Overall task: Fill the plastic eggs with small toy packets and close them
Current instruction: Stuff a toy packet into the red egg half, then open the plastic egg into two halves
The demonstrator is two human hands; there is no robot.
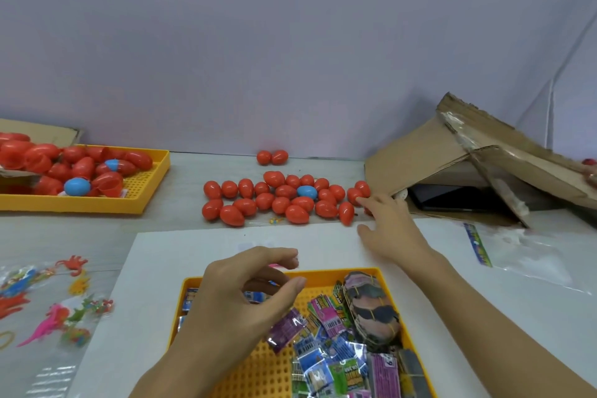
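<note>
Against a lilac wall, your right hand [389,223] reaches open-fingered to the eggs [284,200]; your left [255,297], loosely curled, empty, hovers over packets [326,346]. Next: grasp one.

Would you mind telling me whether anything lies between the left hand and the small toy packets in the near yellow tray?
Nothing visible does: the left hand hovers directly above the small toy packets.

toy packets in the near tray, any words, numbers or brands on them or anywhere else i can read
"6" or "9", orientation unclear: white tag on a purple packet in the near yellow tray.
Print on the other toy packets: too small and blurred to read.
Strip on the clear bag: blurred, unreadable.
</note>
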